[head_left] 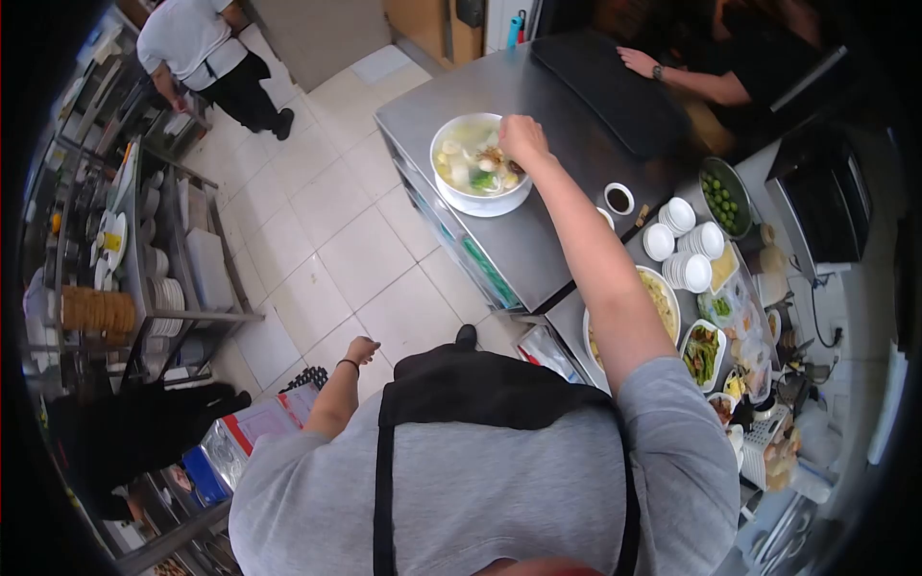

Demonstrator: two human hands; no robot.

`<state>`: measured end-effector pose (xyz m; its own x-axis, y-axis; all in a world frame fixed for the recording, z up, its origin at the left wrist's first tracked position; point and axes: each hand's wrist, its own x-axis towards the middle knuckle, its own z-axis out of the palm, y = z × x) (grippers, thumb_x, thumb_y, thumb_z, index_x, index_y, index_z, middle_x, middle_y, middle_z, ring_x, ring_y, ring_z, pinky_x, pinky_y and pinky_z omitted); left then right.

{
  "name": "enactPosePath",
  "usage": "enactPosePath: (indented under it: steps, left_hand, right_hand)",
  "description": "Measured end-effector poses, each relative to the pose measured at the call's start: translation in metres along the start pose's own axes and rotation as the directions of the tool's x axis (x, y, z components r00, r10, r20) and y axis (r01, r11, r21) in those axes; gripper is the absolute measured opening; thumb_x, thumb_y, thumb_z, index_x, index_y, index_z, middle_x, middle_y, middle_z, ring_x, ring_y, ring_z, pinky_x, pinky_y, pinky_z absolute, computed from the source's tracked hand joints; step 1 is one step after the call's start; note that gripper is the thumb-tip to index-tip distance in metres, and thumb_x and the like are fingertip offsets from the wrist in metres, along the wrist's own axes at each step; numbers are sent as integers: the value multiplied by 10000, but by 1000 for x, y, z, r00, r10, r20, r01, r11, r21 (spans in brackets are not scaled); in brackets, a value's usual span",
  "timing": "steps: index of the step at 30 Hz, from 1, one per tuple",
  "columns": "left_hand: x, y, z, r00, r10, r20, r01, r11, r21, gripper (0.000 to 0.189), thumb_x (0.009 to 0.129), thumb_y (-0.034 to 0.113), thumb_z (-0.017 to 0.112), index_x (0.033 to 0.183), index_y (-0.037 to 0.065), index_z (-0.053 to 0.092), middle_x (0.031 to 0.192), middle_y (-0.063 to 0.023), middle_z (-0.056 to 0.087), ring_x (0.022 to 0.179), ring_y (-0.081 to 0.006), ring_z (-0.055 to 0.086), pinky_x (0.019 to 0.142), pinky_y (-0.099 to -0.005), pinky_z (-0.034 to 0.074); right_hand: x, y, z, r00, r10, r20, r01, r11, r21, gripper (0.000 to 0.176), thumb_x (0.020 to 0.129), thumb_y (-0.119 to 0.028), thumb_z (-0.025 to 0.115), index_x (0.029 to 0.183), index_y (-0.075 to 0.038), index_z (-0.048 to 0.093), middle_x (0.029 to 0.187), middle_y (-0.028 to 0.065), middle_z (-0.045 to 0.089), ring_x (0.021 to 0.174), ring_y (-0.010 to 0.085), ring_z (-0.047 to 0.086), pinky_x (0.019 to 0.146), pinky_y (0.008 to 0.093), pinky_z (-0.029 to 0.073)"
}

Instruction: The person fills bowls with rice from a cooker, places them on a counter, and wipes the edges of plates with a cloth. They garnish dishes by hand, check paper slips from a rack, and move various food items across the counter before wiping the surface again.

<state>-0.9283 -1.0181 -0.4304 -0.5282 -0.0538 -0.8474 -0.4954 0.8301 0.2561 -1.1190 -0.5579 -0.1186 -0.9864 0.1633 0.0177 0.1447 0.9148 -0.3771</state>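
A large white bowl of soup (475,163) stands on a white plate (485,204) at the left edge of the steel counter. Pale pieces, green leaves and a brown clump show in its cloudy broth. My right hand (523,142) is over the bowl's right rim with its fingers closed downward; whatever they hold is hidden. My left hand (361,350) hangs low by my left side, away from the counter, fingers curled in and nothing visible in them. A dark band circles that wrist.
On my right stand a dish of dark sauce (619,199), stacked white cups (687,272), a bowl of green fruit (725,197) and a plate of greens (702,355). A black tray (615,91) lies near a co-worker's hand (636,62). Shelving (182,317) and another person (206,58) are leftward.
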Motion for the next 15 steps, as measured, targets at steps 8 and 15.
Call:
enactPosePath:
  steps: [8,15]
  left_hand:
    - [27,114,17,967,241,82,-244,969,30,316,750,292,566,902,16,599,741,-80,617,609,-187,612,492,-290,495]
    - [42,178,47,896,393,208,-411,910,47,286,774,301,598,705,28,550,596,-63,549,483,-147,545,406,-276,432]
  right_hand:
    - [-106,127,-67,964,50,-259,75,889,451,239,672,-157,666,899,-83,647,832,119,630,792,221,606,718,303,467]
    - [-278,353,-130,701,489,-519,-603,795,-64,157,702,-150,532,673,-34,633,728,155,622,685,309,605,617,404,473]
